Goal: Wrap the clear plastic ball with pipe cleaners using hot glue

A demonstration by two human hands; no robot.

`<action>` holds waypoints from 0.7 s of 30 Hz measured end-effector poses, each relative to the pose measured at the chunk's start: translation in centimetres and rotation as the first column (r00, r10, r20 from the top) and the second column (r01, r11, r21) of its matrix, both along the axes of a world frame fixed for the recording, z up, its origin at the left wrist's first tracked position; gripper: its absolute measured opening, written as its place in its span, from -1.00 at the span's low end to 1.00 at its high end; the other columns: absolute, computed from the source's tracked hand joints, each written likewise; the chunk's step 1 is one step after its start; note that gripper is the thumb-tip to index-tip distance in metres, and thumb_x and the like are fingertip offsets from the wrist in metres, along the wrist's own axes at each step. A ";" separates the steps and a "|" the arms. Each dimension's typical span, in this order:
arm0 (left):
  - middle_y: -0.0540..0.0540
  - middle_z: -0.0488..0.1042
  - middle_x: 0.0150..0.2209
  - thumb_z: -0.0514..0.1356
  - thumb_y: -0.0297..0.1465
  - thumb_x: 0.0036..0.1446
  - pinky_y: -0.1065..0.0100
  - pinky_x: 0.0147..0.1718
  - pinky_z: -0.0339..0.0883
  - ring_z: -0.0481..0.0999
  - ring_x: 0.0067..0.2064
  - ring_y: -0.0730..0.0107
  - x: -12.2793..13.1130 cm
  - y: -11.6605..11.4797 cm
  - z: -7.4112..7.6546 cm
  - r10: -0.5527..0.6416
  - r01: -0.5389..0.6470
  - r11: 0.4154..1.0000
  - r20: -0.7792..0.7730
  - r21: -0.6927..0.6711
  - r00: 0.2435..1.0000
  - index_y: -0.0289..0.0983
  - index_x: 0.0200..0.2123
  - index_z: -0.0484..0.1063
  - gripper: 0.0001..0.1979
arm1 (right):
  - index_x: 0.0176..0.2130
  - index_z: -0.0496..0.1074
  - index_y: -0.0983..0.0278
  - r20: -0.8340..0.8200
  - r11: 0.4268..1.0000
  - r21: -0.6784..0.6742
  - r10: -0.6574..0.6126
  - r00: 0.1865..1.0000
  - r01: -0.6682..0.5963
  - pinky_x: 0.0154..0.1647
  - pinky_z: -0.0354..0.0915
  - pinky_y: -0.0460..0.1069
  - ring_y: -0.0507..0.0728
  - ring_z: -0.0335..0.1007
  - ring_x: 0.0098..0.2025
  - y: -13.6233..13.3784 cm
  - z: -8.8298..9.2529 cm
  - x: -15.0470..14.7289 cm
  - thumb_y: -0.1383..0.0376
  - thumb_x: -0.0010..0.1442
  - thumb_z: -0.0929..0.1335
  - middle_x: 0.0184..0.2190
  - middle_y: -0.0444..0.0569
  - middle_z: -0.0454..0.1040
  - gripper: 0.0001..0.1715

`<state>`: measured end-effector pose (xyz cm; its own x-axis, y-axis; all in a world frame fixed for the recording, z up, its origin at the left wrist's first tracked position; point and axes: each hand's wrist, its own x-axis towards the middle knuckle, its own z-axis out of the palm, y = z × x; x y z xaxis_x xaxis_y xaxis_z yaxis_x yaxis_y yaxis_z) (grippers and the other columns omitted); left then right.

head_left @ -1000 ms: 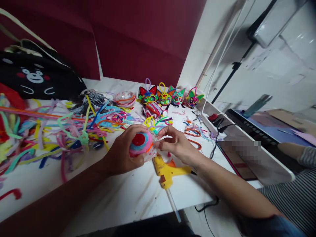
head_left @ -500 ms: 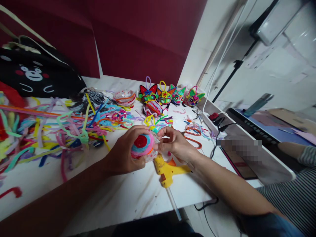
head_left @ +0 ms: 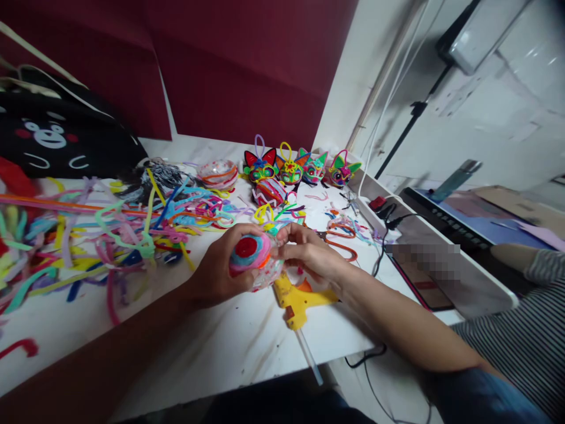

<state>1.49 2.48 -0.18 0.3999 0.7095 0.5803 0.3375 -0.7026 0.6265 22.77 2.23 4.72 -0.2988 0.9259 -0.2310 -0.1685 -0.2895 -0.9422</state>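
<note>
- Holding the wound ball (head_left: 247, 250) over the bench (head_left: 229, 347), at the centre of our clock with twelve pointing away from us, our left grip (head_left: 216, 268) curls firmly round its nine o'clock side.
- Our right grip (head_left: 311, 256) sits at three o'clock, thumb and forefinger bent together against the clear speckled shell (head_left: 267, 277); we cannot tell whether they pinch the shell, a small piece on it, or only press.
- We judge the step in hand to be fixing something by the orange band, since red, blue and pink coils already cover the end at nine o'clock.
- The next move, we think, calls for a steady left hold and light, exact fingertip pressure, so the coils are not dragged loose.
- At four o'clock we have the yellow glue gun (head_left: 300, 300) lying on the bench, held by neither grip, its glue stick (head_left: 309, 356) reaching the near edge at five.
- Coloured strips (head_left: 128, 229) heap up from nine to ten o'clock; animal-face heads (head_left: 289, 168) line up between twelve and two.
- Between two and three, we see the orange scissors (head_left: 343, 234), their blades largely hidden behind our right grip.
- We cannot see the ball's underside, and its contact with our right fingertips is blurred.
- A striped sleeve (head_left: 547, 268) is cut off at three o'clock.
</note>
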 end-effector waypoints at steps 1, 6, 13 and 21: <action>-0.15 0.48 0.11 0.26 -0.40 0.02 0.13 0.11 0.39 0.50 0.13 0.02 0.0 0.0 0.0 0.006 -0.005 1.000 0.014 -0.031 1.000 -0.17 0.10 0.32 -0.48 | -0.33 0.38 0.26 -0.039 1.000 -0.023 0.020 0.999 -0.021 -0.52 0.41 -0.17 -0.06 0.40 -0.50 0.0 0.1 0.1 0.37 -0.32 0.68 -0.49 -0.29 0.45 -0.40; -0.12 0.50 0.06 0.25 -0.27 0.10 0.22 0.01 0.42 0.53 0.07 0.07 -0.1 0.0 0.2 -0.017 0.023 0.994 0.063 -0.108 0.998 -0.17 0.07 0.33 -0.55 | -0.23 0.37 0.26 -0.151 0.994 -0.067 0.075 0.986 -0.086 -0.46 0.53 -0.11 -0.01 0.51 -0.51 -0.4 -0.2 0.7 0.32 -0.31 0.70 -0.50 -0.25 0.53 -0.29; -0.11 0.50 -0.05 0.23 -0.19 0.10 0.24 -0.11 0.43 0.54 -0.03 0.08 0.2 0.2 0.1 0.012 -0.003 0.978 0.043 -0.208 0.999 -0.19 0.05 0.32 -0.54 | -0.14 0.33 0.24 -0.225 0.994 -0.065 0.069 0.972 -0.086 -0.41 0.58 -0.09 0.04 0.60 -0.50 -0.6 -1.4 0.9 0.36 -0.32 0.73 -0.46 -0.20 0.63 -0.17; -0.08 0.49 -0.03 0.23 -0.21 0.04 0.25 -0.13 0.42 0.53 -0.07 0.12 0.3 0.1 0.0 0.029 -0.009 0.970 0.080 -0.245 0.996 -0.18 0.02 0.33 -0.54 | -0.16 0.34 0.23 -0.272 0.995 -0.060 0.062 0.960 -0.081 -0.38 0.59 -0.05 0.07 0.61 -0.48 -0.9 -1.7 0.6 0.33 -0.30 0.74 -0.53 -0.24 0.59 -0.19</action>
<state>1.80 2.55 -0.21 0.3430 0.8406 0.4192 0.2891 -0.5191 0.8043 23.41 1.30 3.01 -0.4236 0.8844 -0.1957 -0.3901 -0.3731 -0.8418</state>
